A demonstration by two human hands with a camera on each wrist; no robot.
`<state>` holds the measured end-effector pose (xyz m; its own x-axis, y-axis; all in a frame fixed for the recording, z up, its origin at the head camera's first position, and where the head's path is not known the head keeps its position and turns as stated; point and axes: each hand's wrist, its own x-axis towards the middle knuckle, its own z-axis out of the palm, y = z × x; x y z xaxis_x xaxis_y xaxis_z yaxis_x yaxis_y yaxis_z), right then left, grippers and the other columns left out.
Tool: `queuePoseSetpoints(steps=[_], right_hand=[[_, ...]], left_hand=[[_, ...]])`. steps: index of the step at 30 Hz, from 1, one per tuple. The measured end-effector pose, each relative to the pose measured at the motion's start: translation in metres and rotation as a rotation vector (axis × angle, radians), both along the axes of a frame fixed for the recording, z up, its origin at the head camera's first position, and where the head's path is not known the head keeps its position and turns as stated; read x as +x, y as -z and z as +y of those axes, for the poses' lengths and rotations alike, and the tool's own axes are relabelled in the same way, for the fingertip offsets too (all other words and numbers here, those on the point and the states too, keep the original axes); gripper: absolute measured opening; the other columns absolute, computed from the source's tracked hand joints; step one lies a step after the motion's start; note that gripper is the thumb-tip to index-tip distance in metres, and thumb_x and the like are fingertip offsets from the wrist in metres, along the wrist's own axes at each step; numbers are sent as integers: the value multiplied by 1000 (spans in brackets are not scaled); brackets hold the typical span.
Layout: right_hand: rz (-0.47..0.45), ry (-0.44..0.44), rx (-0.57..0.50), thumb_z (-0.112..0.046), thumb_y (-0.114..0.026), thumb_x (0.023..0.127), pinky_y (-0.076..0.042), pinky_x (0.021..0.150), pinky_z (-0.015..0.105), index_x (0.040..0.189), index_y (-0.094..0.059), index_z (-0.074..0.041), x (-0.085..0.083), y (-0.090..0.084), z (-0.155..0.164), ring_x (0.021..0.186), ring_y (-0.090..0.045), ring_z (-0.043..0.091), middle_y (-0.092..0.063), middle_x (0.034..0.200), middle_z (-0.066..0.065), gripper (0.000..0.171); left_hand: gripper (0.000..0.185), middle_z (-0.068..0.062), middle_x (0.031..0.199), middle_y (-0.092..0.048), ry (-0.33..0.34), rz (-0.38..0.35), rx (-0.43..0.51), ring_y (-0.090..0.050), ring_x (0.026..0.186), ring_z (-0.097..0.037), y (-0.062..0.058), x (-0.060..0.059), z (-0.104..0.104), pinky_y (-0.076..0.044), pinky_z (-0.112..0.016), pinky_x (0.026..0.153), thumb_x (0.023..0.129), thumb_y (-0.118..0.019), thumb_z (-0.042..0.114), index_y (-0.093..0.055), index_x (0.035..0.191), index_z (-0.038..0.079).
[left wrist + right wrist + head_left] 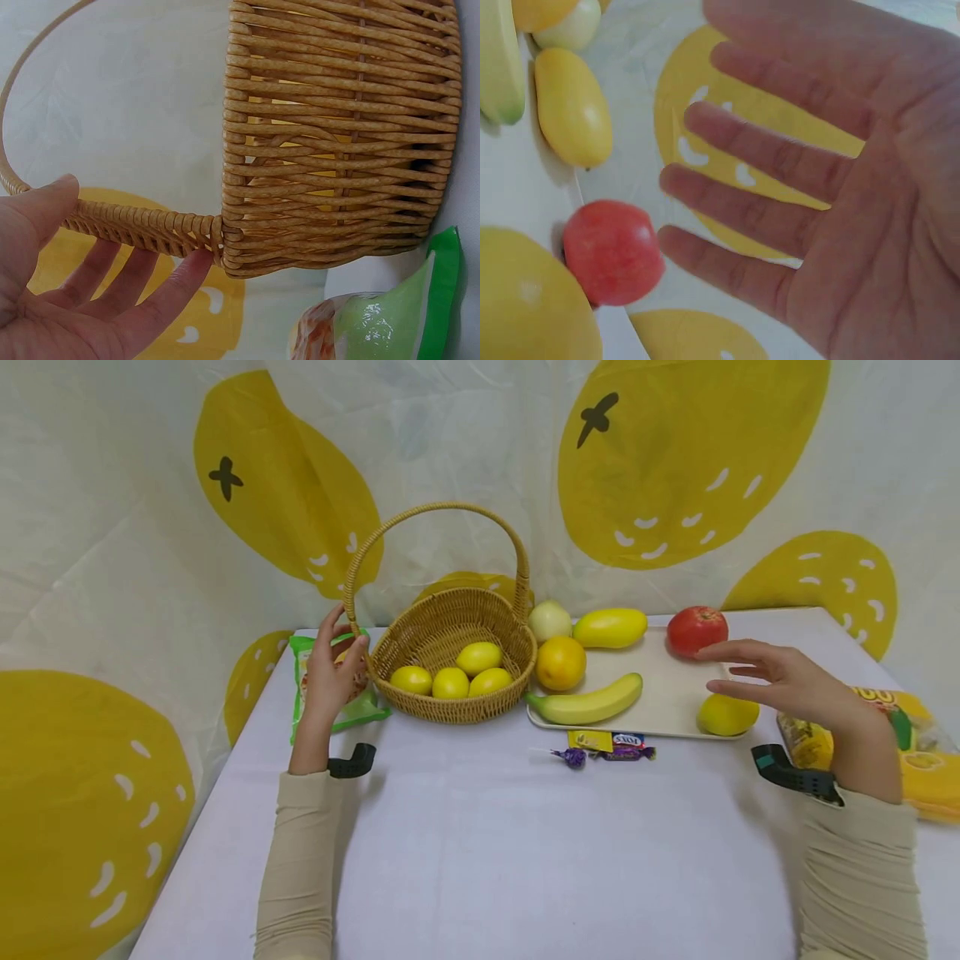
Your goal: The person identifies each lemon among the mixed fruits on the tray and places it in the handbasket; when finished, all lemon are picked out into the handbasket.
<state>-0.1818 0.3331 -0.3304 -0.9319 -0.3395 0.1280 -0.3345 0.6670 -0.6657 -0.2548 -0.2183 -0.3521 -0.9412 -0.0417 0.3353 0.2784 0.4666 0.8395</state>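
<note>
My left hand (330, 672) is at the near left side of a wicker basket (453, 706), with thumb and fingers on either side of the lower handle (142, 223). Several lemons (480, 657) lie in the basket, which stands on the table. Over the right end of a cream tray (667, 689) hovers my right hand (787, 685), fingers extended and holding nothing. Just below it sits a yellow fruit (727, 715), and a red pomegranate-like fruit (697, 632) lies near its fingertips. In the right wrist view the palm (885, 247) is bare.
The tray also bears a banana (588, 700), an orange (561, 663), a mango-like yellow fruit (611, 627) and a pale round fruit (551, 621). Wrapped candies (611, 745) lie before it. A green snack bag (360, 710) is left of the basket; yellow packages (918, 760) lie at right.
</note>
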Motion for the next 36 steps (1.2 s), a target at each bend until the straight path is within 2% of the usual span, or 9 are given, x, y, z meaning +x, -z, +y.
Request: queuePoseSetpoints(steps=[3,4,7,10,11,13,20,29,36], right_hand=[[-41,-6,73,-11,-74,87,-35,85,-1,130,-60,-7,-4,6,8,108,-42,-14,-59,125,-12,45],[-60,-10,95,-14,-74,87,-40,90,5,130,-59,-7,-5,8,9,109,-42,-11,-60,128,-4,46],[-130,-21,142,-19,-74,88,-44,104,40,131,-57,-6,-12,15,10,121,-46,12,-56,133,20,48],[-224,-12,169,-23,-72,90,-36,95,72,134,-54,-3,-16,21,11,124,-42,43,-50,137,29,51],[-248,-9,181,-25,-71,90,-35,94,73,134,-53,-3,-17,23,12,123,-41,49,-48,137,31,53],[-287,-2,201,-27,-72,89,-35,94,74,135,-53,-3,-17,25,13,124,-40,52,-48,137,32,55],[-372,-8,225,-29,-75,85,-35,92,66,134,-55,-6,-15,29,17,117,-39,44,-48,135,28,58],[-374,-57,221,-27,-75,86,-40,94,65,140,-49,-5,-26,43,4,114,-43,38,-49,135,25,63],[-337,-53,173,-30,-78,83,-40,96,63,136,-52,-8,-32,51,-6,115,-44,37,-50,134,22,63]], left_hand=[[61,-18,137,-46,-3,2,-4,-52,128,-29,0,0,0,-58,-39,85,101,-55,28,-28,155,23],[61,-18,137,-46,-4,2,-6,-52,128,-29,0,0,-1,-58,-39,86,101,-55,28,-28,155,23],[61,-19,137,-46,-5,3,-4,-51,129,-31,0,0,0,-56,-45,88,101,-55,27,-27,155,23],[61,-19,138,-45,-1,5,0,-50,129,-32,0,0,0,-54,-50,90,101,-55,27,-27,155,23],[61,-20,138,-45,1,6,2,-50,129,-32,0,0,0,-54,-51,90,101,-55,26,-27,155,23],[60,-20,138,-45,2,8,4,-50,129,-32,0,0,-1,-54,-52,90,101,-55,26,-28,155,23],[61,-22,138,-44,19,15,24,-50,129,-35,1,-1,-1,-53,-54,90,101,-55,24,-27,155,21],[62,-22,138,-44,29,15,30,-49,130,-35,0,0,-1,-52,-57,89,101,-55,24,-26,155,21],[62,-22,138,-44,19,18,12,-50,129,-34,1,0,-1,-53,-54,88,101,-55,25,-26,155,21]])
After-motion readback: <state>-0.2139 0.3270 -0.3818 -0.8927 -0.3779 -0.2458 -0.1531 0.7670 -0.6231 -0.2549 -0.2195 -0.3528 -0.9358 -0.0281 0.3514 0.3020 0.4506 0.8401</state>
